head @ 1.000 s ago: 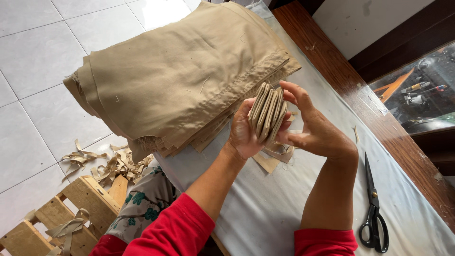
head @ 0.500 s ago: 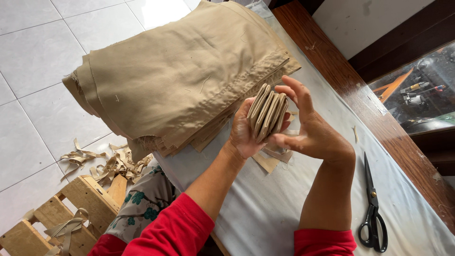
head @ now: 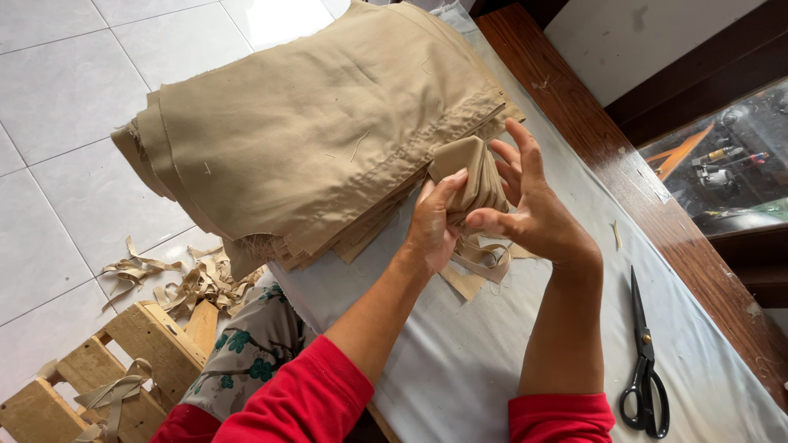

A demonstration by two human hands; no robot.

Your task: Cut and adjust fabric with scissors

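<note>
My left hand (head: 431,230) and my right hand (head: 529,209) together hold a small stack of tan cloth pieces (head: 469,176) above the table, the left from below and behind, the right with thumb on the front and fingers spread around it. Just left of the hands lies a big pile of folded tan fabric (head: 320,131). Under the hands some tan strips and offcuts (head: 480,262) lie on the white table cover (head: 460,361).
Black scissors (head: 644,369) lie on the white cover at the right, near the table's dark wooden edge (head: 624,164). A wooden crate (head: 123,361) stands on the tiled floor at the lower left, with tan fabric scraps (head: 185,279) around it.
The stack has turned in my hands, so its flat face shows instead of its edges. My right thumb has come onto its front.
</note>
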